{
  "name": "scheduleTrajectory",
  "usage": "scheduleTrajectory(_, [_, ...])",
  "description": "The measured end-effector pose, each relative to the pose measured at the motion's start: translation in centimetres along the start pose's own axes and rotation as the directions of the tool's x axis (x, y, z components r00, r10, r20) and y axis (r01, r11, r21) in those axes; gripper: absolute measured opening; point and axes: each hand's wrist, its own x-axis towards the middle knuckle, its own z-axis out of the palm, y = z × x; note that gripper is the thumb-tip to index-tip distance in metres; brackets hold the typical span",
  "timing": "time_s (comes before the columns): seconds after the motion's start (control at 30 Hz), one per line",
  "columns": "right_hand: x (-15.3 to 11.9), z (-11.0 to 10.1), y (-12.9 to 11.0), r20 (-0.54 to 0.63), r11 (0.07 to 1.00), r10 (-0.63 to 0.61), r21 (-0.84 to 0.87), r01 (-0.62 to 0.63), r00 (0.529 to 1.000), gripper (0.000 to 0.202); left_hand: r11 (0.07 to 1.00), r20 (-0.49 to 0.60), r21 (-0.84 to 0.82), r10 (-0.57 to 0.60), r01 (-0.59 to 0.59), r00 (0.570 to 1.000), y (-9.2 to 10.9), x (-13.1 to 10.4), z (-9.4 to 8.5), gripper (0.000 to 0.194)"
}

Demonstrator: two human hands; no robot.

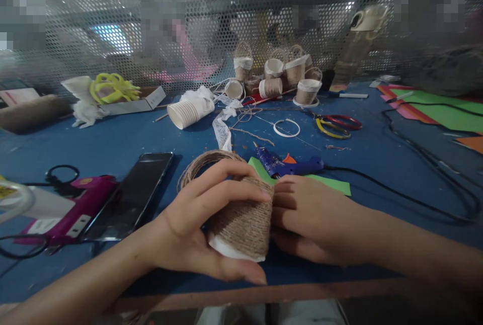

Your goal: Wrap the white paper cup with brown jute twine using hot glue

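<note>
A paper cup (241, 219) wound in brown twine lies tilted near the table's front edge, its white rim toward me. My left hand (196, 219) is closed around it, fingers over the top and thumb below. Against the cup's right end my right hand (313, 219) is curled, knuckles up; its fingertips are hidden, and what they grip cannot be made out. A coil of twine (199, 164) lies just behind the left hand. Beyond the right hand, a blue glue gun (283, 164) rests on a green paper strip (335, 185), nozzle pointing left.
Leftward lie a black phone (132, 194) and a magenta power strip (86, 209). Farther back are stacked paper cups (188, 111), white lace (222, 129), scissors (335, 126) and several twine-covered baskets (296, 68). The glue gun's cord (407, 199) runs right, near coloured paper sheets (445, 106).
</note>
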Motion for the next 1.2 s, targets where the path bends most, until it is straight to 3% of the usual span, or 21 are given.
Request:
scheduleTrajectory(0.23, [0.12,-0.35,-0.14,0.053,1.0,0.009,0.016,-0.01,0.999,0.016,1.0,0.022,-0.004,0.016,-0.016,1.0,0.05,-0.03,-0.03,0.061])
scheduleTrajectory(0.6, [0.0,-0.28,-0.15,0.038,1.0,-0.01,0.009,0.01,0.999,0.014,1.0,0.031,-0.021,-0.002,0.003,1.0,0.24,-0.02,-0.05,0.059])
scheduleTrajectory(0.87, [-0.1,-0.04,-0.04,-0.001,1.0,-0.003,0.008,0.003,1.0,0.017,1.0,-0.009,-0.009,0.018,-0.018,1.0,0.0,0.14,-0.09,0.061])
scheduleTrajectory(1.03, [-0.01,-0.21,-0.12,0.051,0.998,0.047,0.029,-0.049,0.998,0.024,1.0,-0.077,0.003,-0.027,0.027,0.997,0.03,0.31,-0.27,0.058])
scheduleTrajectory(1.2, [0.22,-0.5,-0.31,0.022,0.999,0.051,0.002,-0.051,0.998,0.028,0.997,-0.088,-0.02,-0.074,0.073,0.993,-0.04,0.31,-0.51,0.055])
